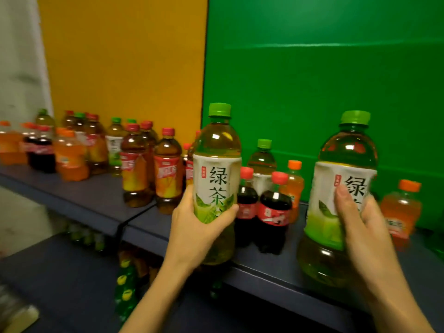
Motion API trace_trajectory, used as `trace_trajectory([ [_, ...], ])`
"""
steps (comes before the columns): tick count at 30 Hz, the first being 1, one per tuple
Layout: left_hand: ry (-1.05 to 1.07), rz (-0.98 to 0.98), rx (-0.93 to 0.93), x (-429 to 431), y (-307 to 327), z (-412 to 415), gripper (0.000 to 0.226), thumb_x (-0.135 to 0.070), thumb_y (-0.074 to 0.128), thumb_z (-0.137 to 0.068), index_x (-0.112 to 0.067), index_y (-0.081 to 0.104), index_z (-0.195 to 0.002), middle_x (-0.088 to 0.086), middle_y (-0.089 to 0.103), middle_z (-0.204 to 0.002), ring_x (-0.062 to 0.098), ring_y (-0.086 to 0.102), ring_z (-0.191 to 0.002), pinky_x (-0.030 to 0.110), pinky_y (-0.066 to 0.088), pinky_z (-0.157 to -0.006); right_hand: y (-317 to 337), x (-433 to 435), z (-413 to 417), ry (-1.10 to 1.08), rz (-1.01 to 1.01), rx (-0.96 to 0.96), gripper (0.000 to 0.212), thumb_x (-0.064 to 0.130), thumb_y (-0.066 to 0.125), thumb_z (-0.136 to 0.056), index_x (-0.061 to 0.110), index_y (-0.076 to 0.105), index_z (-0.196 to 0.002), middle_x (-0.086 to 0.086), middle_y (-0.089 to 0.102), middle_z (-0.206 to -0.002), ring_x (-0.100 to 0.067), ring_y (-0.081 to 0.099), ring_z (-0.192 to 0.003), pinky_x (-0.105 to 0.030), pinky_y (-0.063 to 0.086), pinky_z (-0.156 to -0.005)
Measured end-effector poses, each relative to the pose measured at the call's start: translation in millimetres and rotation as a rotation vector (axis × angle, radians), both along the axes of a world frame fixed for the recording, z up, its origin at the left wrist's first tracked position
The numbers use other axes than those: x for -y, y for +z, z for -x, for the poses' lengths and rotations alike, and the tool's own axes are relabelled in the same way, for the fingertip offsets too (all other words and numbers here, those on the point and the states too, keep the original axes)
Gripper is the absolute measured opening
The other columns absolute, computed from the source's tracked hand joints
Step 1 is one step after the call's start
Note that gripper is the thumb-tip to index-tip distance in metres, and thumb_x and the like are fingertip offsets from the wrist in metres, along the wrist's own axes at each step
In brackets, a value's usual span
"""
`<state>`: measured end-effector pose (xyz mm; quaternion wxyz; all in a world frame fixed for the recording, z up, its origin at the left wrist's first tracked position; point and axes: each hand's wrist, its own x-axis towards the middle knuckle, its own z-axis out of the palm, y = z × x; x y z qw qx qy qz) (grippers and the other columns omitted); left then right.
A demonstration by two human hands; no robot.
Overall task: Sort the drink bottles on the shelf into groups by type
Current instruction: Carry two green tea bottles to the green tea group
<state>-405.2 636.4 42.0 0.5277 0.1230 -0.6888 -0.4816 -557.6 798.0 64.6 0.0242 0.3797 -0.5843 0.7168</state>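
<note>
Two hands grip tall clear plastic green-capped tea bottles upright at the front of the dark blue shelf [96, 203], left hand [197, 224] round the left tea bottle [217, 179], right hand [360, 227] round the right tea bottle [324, 200], likely to stand the same kind together.

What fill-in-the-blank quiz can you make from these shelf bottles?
The left held tea bottle has a ____ cap.
Between it and the right held tea bottle stand two cola bottles with ____ caps.
The soda bottle at far right has an ____ cap.
Missing words: green, red, orange.
</note>
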Motion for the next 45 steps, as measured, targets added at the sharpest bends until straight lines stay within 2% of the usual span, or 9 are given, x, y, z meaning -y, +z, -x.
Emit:
trace_trajectory([
  [3,0.124,-0.023,0.006,32.7,-2.1,-39.1,0.059,-0.051,0.072,-0.048,-0.028,0.056,-0.1,-0.008,0.07,-0.094,0.004,0.066,-0.086,0.018,0.053,-0.069,0.8,32.5,-26.7,0.086,-0.032,-0.024,0.086,0.089,0.055,-0.042,0.031,0.058,-0.106,0.006,0.07,-0.102,-0.011,0.068,-0.092,-0.033,0.058,-0.075],
  [8,0.307,-0.049,0.024,92.1,-11.4,-117.5,0.054,-0.048,0.074,-0.05,-0.029,0.057,-0.098,-0.003,0.069,-0.096,0.01,0.066,-0.089,0.035,0.055,-0.077,-6.6,108.7,-75.8,0.238,-0.036,-0.003,0.079,0.085,0.058,-0.049,0.032,0.057,-0.107,0.003,0.07,-0.107,-0.017,0.066,-0.1,-0.049,0.052,-0.088],
  [15,0.497,-0.08,0.089,178.7,-22.5,-243.3,0.058,-0.05,0.073,-0.048,-0.023,0.058,-0.096,-0.001,0.07,-0.09,0.012,0.067,-0.081,0.033,0.054,-0.068,-16.8,240.2,-177.5,0.406,-0.009,0.041,0.068,0.077,0.059,-0.059,0.032,0.055,-0.11,0.007,0.069,-0.106,-0.011,0.066,-0.099,-0.035,0.054,-0.08],
  [24,0.678,-0.067,0.141,280.8,-27.8,-379.1,0.054,-0.057,0.07,-0.047,-0.033,0.055,-0.093,-0.004,0.068,-0.094,0.017,0.066,-0.088,0.048,0.055,-0.08,-29.3,391.1,-296.0,0.544,-0.009,0.089,0.048,0.068,0.055,-0.064,0.036,0.052,-0.099,0.01,0.066,-0.106,-0.008,0.063,-0.099,-0.034,0.054,-0.082],
  [31,0.751,-0.091,0.147,363.1,-31.7,-431.6,0.055,-0.06,0.067,-0.044,-0.036,0.051,-0.09,-0.006,0.065,-0.095,0.016,0.063,-0.09,0.042,0.055,-0.08,-25.6,496.0,-358.2,0.627,-0.009,0.069,0.042,0.057,0.053,-0.068,0.036,0.048,-0.104,0.016,0.063,-0.102,0.0,0.061,-0.096,-0.019,0.049,-0.072],
  [35,0.771,-0.116,0.145,423.0,-37.8,-449.7,0.054,-0.055,0.08,-0.049,-0.034,0.051,-0.089,-0.005,0.064,-0.095,0.019,0.063,-0.091,0.04,0.054,-0.079,-35.2,564.2,-384.4,0.643,-0.016,0.071,0.04,0.058,0.054,-0.069,0.036,0.047,-0.102,0.014,0.063,-0.104,-0.004,0.061,-0.099,-0.027,0.052,-0.08],
  [39,0.784,-0.111,0.155,499.5,-37.4,-462.7,0.037,-0.029,0.077,-0.066,-0.034,0.049,-0.089,-0.006,0.063,-0.095,0.018,0.062,-0.092,0.037,0.053,-0.079,-39.7,642.0,-407.7,0.673,-0.005,0.079,0.04,0.049,0.055,-0.077,0.028,0.047,-0.109,0.012,0.061,-0.105,-0.001,0.059,-0.098,-0.02,0.05,-0.076],
  [43,0.762,-0.106,0.176,576.6,-27.1,-469.9,0.037,-0.026,0.076,-0.069,-0.035,0.048,-0.09,-0.006,0.062,-0.096,0.015,0.061,-0.092,0.038,0.053,-0.08,-35.1,718.7,-425.5,0.665,0.0,0.029,0.062,0.057,0.054,-0.07,0.024,0.045,-0.121,0.006,0.059,-0.114,-0.006,0.058,-0.105,-0.03,0.051,-0.089],
  [45,0.755,-0.103,0.185,612.5,-22.1,-472.3,0.038,-0.025,0.077,-0.069,-0.031,0.049,-0.093,-0.002,0.063,-0.097,0.017,0.061,-0.092,0.04,0.054,-0.081,-32.7,753.2,-433.6,0.652,0.007,0.01,0.058,0.058,0.055,-0.07,0.028,0.045,-0.118,0.007,0.059,-0.112,-0.005,0.057,-0.105,-0.03,0.05,-0.091],
])
